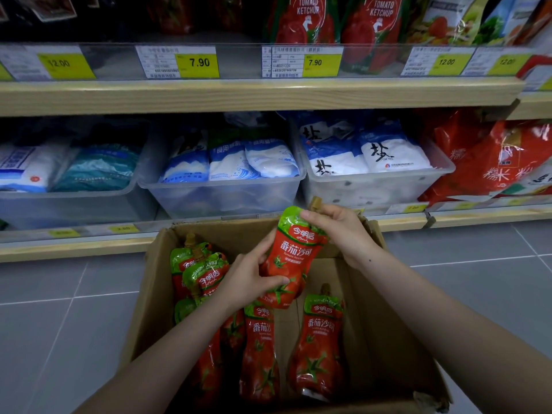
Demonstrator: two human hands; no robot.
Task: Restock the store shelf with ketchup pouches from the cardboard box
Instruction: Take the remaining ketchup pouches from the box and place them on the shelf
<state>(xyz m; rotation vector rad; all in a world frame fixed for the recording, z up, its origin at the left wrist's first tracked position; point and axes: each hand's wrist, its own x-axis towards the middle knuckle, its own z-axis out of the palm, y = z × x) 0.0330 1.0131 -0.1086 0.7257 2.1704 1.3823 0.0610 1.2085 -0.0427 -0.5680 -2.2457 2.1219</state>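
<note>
A red and green ketchup pouch with a tan spout is held above the open cardboard box. My left hand grips its lower part from the left. My right hand grips its top, just below the spout. Several more ketchup pouches lie inside the box, some at its left side partly hidden by my left arm. The upper shelf carries ketchup pouches of another brand behind yellow 7.90 price tags; the slot to their left looks dark.
The lower shelf holds clear plastic bins of white and blue salt bags, with red rice bags at the right. The box stands on a grey tiled floor in front of the shelf's wooden edge.
</note>
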